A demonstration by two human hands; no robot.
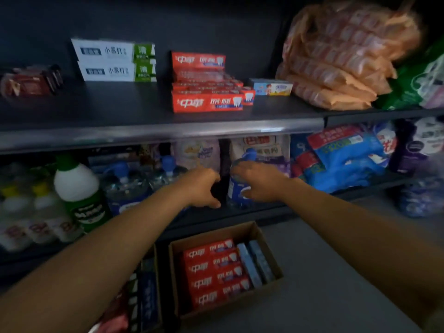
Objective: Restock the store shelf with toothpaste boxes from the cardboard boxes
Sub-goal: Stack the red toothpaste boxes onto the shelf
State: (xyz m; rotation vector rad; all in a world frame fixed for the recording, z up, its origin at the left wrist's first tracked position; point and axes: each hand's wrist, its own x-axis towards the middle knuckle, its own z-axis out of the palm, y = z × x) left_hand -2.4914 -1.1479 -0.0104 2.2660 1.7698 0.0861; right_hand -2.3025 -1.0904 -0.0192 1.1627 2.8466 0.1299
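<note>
Dark store shelf (153,131) up top holds a stack of red toothpaste boxes (208,102) in the middle, with white and green boxes (113,60) to the left. Down on the floor, a cardboard box (262,239) holds more red boxes (216,272). Both arms reach out in the air between them: the left hand (204,188) and the right hand (258,181) are near each other, fingers loosely curled, holding nothing.
</note>
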